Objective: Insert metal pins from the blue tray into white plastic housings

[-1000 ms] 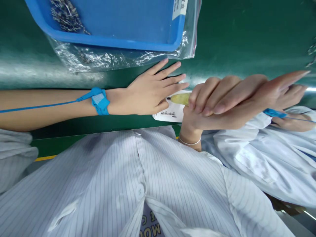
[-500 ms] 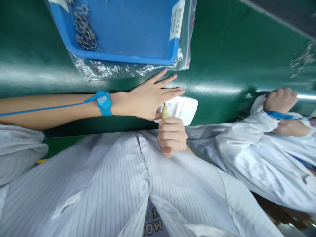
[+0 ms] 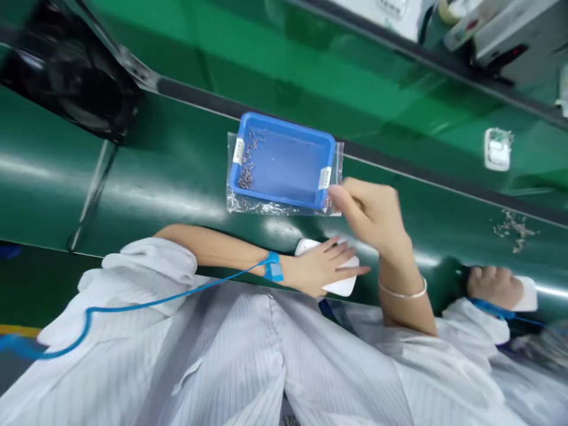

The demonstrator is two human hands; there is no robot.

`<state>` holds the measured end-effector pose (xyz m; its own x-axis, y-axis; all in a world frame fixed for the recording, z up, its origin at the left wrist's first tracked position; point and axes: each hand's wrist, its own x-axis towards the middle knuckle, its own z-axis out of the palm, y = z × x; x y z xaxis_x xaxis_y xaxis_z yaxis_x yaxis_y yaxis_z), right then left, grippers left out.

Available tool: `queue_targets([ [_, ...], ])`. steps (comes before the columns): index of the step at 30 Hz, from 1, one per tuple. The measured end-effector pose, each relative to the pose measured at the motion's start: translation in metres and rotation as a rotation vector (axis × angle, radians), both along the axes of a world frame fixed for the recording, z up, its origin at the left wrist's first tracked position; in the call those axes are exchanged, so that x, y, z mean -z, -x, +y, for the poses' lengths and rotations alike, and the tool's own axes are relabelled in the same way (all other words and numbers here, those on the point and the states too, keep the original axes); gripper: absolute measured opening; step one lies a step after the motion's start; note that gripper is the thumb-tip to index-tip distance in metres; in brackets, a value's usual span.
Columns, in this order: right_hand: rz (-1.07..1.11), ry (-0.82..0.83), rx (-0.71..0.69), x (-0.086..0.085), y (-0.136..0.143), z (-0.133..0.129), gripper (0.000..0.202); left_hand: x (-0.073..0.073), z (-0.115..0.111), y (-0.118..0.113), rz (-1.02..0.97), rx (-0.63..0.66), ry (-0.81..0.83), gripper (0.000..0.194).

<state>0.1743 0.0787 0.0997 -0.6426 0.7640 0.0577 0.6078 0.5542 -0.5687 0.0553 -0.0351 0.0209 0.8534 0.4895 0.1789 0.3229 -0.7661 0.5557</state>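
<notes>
the left hand [image 3: 322, 266] lies open and palm down, fingers spread, across a flat white plastic casing with rounded corners [image 3: 342, 287], pressing over its middle so that only the upper left corner and the lower right end show. the casing rests on the glossy dark green counter [image 3: 186, 195], near its front edge and just in front of the striped white coat [image 3: 222, 361]. a bright blue fabric wrist strap [image 3: 273, 267] circles the left wrist, its thin blue cord [image 3: 177, 299] trailing off to the left.

the right hand [image 3: 370, 213] is raised beside the right end of a shallow blue plastic tray [image 3: 293, 168], its fingers curled inward and the thumb reaching towards the tray's corner. it is blurred and turned so that i cannot tell whether it grips anything. a thin silver bangle [image 3: 406, 294] sits on that wrist.

the tray lies on a clear plastic bag [image 3: 261, 207], with small metal screws [image 3: 245, 176] heaped along its left side. farther right, a co-worker's hand [image 3: 494, 287] rests by another white piece [image 3: 526, 294], below scattered small metal parts [image 3: 515, 229].
</notes>
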Motion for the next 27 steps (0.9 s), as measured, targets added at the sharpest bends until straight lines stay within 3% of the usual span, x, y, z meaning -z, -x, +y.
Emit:
queue_targets([
  [2,-0.001,0.057,-0.060,0.012,0.020,0.022,0.024,-0.006,-0.010,0.015,-0.069,0.013,0.075,0.100],
  [4,-0.081,0.072,-0.065,0.027,0.034,0.041,0.024,-0.019,-0.015,0.045,-0.274,-0.057,0.168,0.100],
  [5,-0.149,0.051,-0.059,0.035,0.039,0.046,0.027,-0.027,-0.012,0.064,-0.391,-0.152,0.175,0.098],
  [7,-0.272,0.009,-0.066,0.048,0.052,0.050,0.031,-0.043,0.012,0.104,-0.570,-0.493,0.056,0.096],
  [10,-0.323,-0.059,-0.050,0.058,0.079,0.044,0.038,-0.059,0.099,0.154,-0.685,-1.129,-0.396,0.099],
  [12,-0.384,-0.095,-0.008,0.060,0.098,0.039,0.043,-0.062,0.173,0.180,-0.611,-1.431,-0.502,0.100],
  [13,-0.423,-0.106,-0.002,0.060,0.107,0.037,0.042,-0.062,0.208,0.191,-0.575,-1.610,-0.436,0.097],
  [15,-0.469,-0.125,-0.010,0.063,0.118,0.036,0.035,-0.059,0.262,0.213,-0.502,-1.895,-0.104,0.089],
  [17,-0.452,-0.151,-0.020,0.068,0.122,0.037,0.031,-0.050,0.291,0.230,-0.466,-1.918,0.043,0.084],
  [20,-0.432,-0.179,-0.020,0.077,0.121,0.037,0.034,-0.031,0.297,0.242,-0.385,-1.851,0.081,0.089],
  [24,-0.413,-0.175,-0.026,0.079,0.122,0.037,0.037,-0.027,0.263,0.219,-0.249,-1.676,-0.037,0.088],
  [27,-0.388,-0.169,-0.018,0.070,0.120,0.039,0.035,-0.035,0.215,0.177,-0.200,-1.279,-0.195,0.069],
])
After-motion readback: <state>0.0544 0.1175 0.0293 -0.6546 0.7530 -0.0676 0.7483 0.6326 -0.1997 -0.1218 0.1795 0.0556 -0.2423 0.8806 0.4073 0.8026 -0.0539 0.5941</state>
